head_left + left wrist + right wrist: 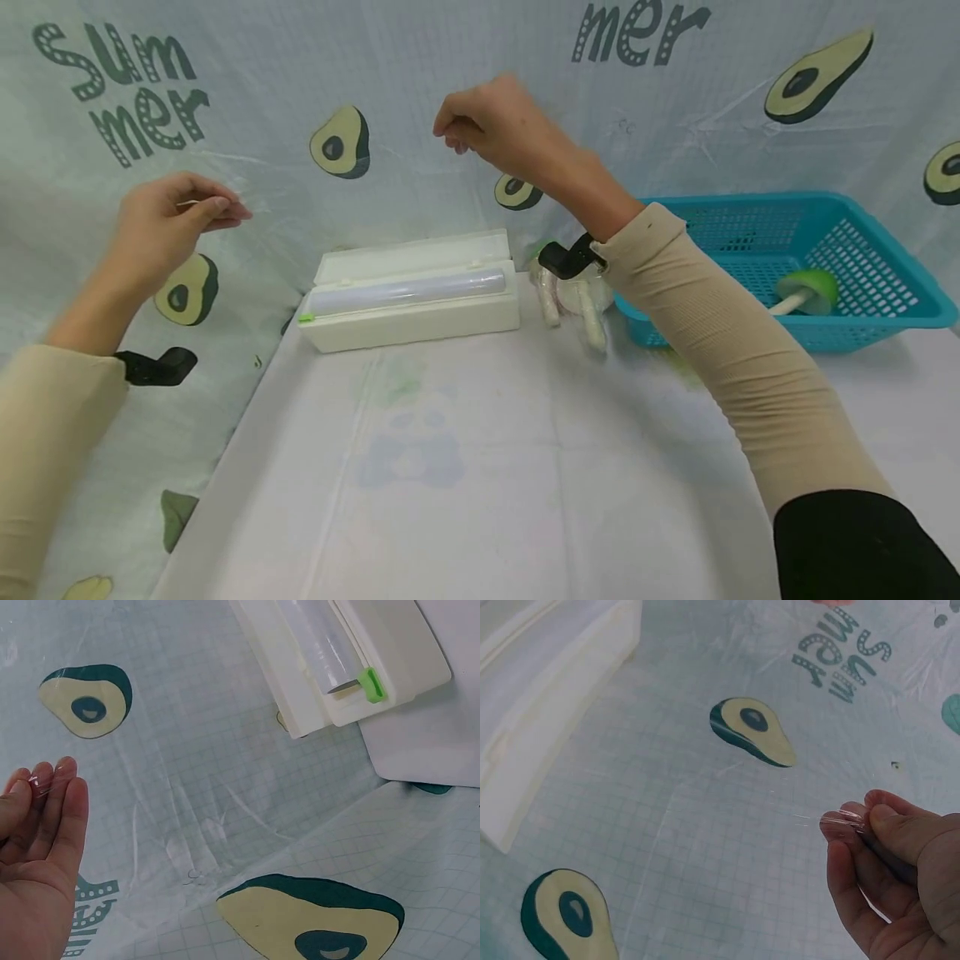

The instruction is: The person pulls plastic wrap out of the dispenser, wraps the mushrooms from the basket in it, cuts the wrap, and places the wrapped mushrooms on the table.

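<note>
A sheet of clear cling film (804, 819) hangs between my raised hands, almost invisible except for glints and creases. My left hand (161, 225), at the left, pinches one end between thumb and fingers, where the film (46, 782) shines on the fingertips. Higher up and nearer the middle, my right hand (506, 125) pinches the other end, the film gathered at its thumb. Below and between them, a white cling film dispenser (412, 327) stands with its lid (416, 257) raised. Inside lies a film roll (408, 290), and a green cutter slide (372, 685) sits at its left end.
Right of the dispenser lie pale, stick-like things (588, 312) in clear wrap. A blue plastic basket (892, 321) stands at the back right, holding a green-capped, mushroom-shaped thing (813, 290). An avocado-print sheet (420, 192) rises behind the white-covered table (480, 525).
</note>
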### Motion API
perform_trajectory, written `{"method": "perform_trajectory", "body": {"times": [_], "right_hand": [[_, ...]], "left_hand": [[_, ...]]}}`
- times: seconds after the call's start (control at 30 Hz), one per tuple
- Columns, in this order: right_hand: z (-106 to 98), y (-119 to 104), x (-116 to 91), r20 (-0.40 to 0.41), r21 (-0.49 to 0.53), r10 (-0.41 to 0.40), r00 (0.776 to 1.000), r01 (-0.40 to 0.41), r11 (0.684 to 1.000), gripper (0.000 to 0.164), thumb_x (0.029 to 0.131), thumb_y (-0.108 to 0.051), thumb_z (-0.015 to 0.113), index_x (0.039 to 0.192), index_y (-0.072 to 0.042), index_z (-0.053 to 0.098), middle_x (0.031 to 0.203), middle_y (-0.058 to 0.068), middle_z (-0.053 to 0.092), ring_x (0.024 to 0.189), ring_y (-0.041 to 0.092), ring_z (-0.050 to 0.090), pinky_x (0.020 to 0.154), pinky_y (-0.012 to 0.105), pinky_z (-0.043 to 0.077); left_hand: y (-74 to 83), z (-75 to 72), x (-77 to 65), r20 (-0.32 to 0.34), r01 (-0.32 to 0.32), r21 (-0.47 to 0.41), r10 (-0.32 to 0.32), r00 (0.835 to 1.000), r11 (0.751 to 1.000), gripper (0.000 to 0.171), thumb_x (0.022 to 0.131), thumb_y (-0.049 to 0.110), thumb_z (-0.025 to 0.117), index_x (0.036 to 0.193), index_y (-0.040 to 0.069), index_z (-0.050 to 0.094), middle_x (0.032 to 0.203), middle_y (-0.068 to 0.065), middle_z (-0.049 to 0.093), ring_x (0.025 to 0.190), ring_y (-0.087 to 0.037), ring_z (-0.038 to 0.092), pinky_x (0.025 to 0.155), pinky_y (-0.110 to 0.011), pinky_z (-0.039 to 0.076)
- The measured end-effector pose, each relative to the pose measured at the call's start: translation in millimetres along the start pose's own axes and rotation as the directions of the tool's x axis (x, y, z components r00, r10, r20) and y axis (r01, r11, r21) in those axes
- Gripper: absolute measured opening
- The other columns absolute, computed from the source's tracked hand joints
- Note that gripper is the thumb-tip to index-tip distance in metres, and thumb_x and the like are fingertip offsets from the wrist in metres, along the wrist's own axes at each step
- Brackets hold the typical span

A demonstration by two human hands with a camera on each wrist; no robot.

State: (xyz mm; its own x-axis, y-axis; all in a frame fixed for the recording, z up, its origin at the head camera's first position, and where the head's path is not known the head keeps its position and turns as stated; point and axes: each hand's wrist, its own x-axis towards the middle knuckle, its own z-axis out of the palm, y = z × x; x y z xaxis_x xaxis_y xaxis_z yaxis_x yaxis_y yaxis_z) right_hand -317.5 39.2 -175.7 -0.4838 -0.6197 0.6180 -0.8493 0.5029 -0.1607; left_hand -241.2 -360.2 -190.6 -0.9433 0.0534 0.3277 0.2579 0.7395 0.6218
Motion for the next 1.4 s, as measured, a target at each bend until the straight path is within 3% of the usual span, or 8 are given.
{"method": "perform_trajectory", "body": {"times": [0.17, 0.67, 0.93, 1.1, 1.23, 1.4], "right_hand": [[-7, -4, 4, -0.012, -0.020, 0.017, 1.000, -0.017, 1.000, 0.023, 0.105, -0.008, 0.054, 0.113, 0.003, 0.072, 0.104, 0.015, 0.074, 0.093, 0.021, 0.067, 0.086, 0.029, 0.052], [-20, -12, 8, -0.026, -0.043, 0.005, 1.000, -0.006, 0.999, 0.025, 0.106, -0.010, 0.052, 0.114, 0.002, 0.073, 0.106, 0.014, 0.074, 0.093, 0.020, 0.067, 0.087, 0.028, 0.053], [-25, -12, 7, 0.006, -0.039, -0.006, 1.000, 0.007, 0.999, 0.025, 0.106, -0.011, 0.053, 0.113, 0.001, 0.074, 0.106, 0.013, 0.074, 0.093, 0.019, 0.067, 0.086, 0.029, 0.053], [-26, -10, 3, 0.030, -0.034, 0.004, 1.000, -0.003, 0.999, 0.024, 0.106, -0.011, 0.054, 0.112, 0.001, 0.074, 0.105, 0.013, 0.073, 0.092, 0.018, 0.066, 0.084, 0.030, 0.053], [-24, -9, -3, 0.048, -0.014, 0.002, 0.999, -0.001, 1.000, 0.024, 0.106, -0.010, 0.053, 0.113, 0.001, 0.073, 0.104, 0.013, 0.073, 0.091, 0.019, 0.066, 0.082, 0.030, 0.051], [-21, -9, -14, 0.044, 0.016, -0.042, 0.998, 0.041, 0.999, 0.022, 0.105, -0.008, 0.055, 0.111, 0.002, 0.074, 0.102, 0.014, 0.074, 0.091, 0.020, 0.068, 0.083, 0.030, 0.053]], "left_hand": [[5.7, -6.1, -0.7, -0.010, -0.033, -0.020, 0.033, 0.999, 0.999, 0.017, 0.106, 0.017, 0.054, 0.117, 0.008, 0.064, 0.102, 0.015, 0.065, 0.096, 0.004, 0.063, 0.082, -0.004, 0.048], [15.6, -16.3, -0.7, -0.031, -0.047, -0.010, 0.047, 0.998, 0.999, 0.015, 0.106, 0.016, 0.053, 0.113, 0.011, 0.065, 0.100, 0.017, 0.066, 0.096, 0.003, 0.063, 0.082, -0.003, 0.047], [18.2, -17.3, 0.5, -0.022, -0.066, -0.037, 0.065, 0.998, 0.997, 0.014, 0.105, 0.015, 0.055, 0.112, 0.009, 0.066, 0.099, 0.016, 0.067, 0.094, 0.003, 0.065, 0.082, -0.004, 0.048], [20.1, -16.5, 0.2, -0.011, -0.044, -0.017, 0.044, 0.999, 0.999, 0.014, 0.105, 0.016, 0.055, 0.113, 0.010, 0.065, 0.100, 0.017, 0.067, 0.094, 0.004, 0.064, 0.082, -0.003, 0.047], [17.4, -12.2, -4.0, -0.007, -0.056, -0.012, 0.056, 0.998, 0.998, 0.016, 0.105, 0.016, 0.055, 0.115, 0.008, 0.065, 0.102, 0.015, 0.066, 0.096, 0.003, 0.064, 0.083, -0.004, 0.047], [16.0, -4.6, -19.2, -0.011, -0.062, 0.051, 0.062, 0.998, 0.997, 0.019, 0.107, 0.019, 0.052, 0.118, 0.008, 0.064, 0.105, 0.014, 0.065, 0.098, 0.004, 0.062, 0.083, -0.003, 0.047]]}}
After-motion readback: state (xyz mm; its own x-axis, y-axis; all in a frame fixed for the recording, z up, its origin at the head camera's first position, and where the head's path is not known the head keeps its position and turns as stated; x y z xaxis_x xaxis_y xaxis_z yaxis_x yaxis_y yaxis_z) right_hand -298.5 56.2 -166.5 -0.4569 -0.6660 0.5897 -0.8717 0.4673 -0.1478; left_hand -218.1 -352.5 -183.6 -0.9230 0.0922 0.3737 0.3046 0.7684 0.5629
